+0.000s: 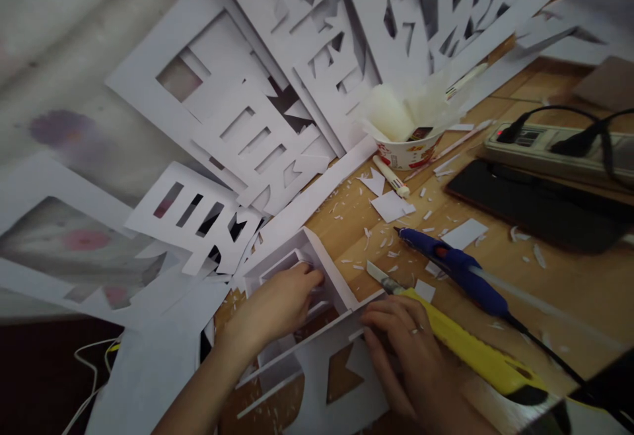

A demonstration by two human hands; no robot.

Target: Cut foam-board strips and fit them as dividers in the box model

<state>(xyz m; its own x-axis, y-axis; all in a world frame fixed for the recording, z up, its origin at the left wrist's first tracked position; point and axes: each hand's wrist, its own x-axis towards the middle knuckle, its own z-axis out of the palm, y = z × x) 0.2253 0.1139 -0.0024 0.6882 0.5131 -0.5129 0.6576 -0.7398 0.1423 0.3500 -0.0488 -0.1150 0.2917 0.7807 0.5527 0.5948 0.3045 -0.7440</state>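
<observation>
A white boxed shape [327,267] with upright walls, made of thin board, stands at the front of the table. My left hand [284,300] reaches into it, fingers curled down against an inner white wall; the fingertips are hidden. My right hand [403,346], a ring on one finger, lies with its fingers stretched out at the shape's near edge. Below them is a flat white sheet [364,399] with an angular cut-out. Beside the right hand lies a yellow utility knife [470,346], blade out. A blue hot glue gun [453,270] with a clear glue stick lies beyond it.
Large white sheets with cut-out shapes [257,138] lean at the back left. A paper cup [409,151] holding scraps, a pen [391,176], a dark phone [539,204] and a power strip [555,151] with black cords are farther off. White offcuts litter the wooden table [361,273].
</observation>
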